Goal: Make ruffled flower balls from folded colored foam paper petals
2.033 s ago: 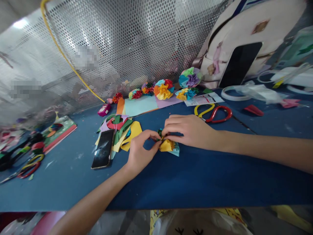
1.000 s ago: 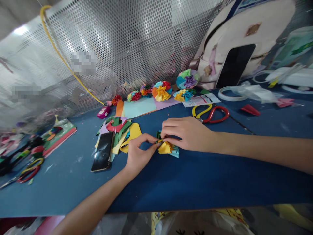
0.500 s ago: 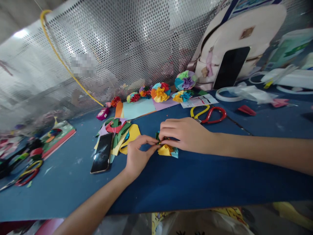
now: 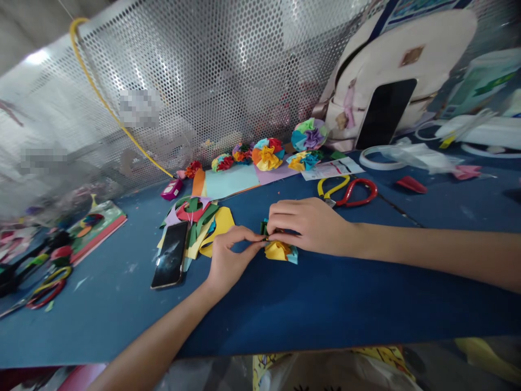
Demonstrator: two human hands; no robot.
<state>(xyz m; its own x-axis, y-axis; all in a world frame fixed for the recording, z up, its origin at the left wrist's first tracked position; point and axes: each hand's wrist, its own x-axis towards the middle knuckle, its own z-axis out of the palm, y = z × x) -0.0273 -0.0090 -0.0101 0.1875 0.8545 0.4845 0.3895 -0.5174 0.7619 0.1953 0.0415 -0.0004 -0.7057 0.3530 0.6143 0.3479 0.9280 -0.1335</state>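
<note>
Between my fingers sits a small crumpled paper flower (image 4: 278, 251), with yellow and light blue folds below and dark green ones above. My left hand (image 4: 228, 256) pinches its left edge between thumb and forefinger. From the other side my right hand (image 4: 311, 225) grips the same flower, its curled fingers covering much of the upper part. Just beyond the right hand lie scissors with red and yellow handles (image 4: 360, 193). A phone (image 4: 170, 254) rests to the left, partly on coloured paper scraps (image 4: 222, 222).
Several finished paper flowers (image 4: 267, 154) line the back of the blue table (image 4: 358, 304), by a perforated metal panel (image 4: 195, 65). A white backpack (image 4: 402, 60) with a dark phone (image 4: 385, 114) against it stands back right. More scissors (image 4: 46, 293) lie far left.
Both hands keep their hold on the paper flower, with only a slight shift of the fingers and the flower. Other things stay where they were.
</note>
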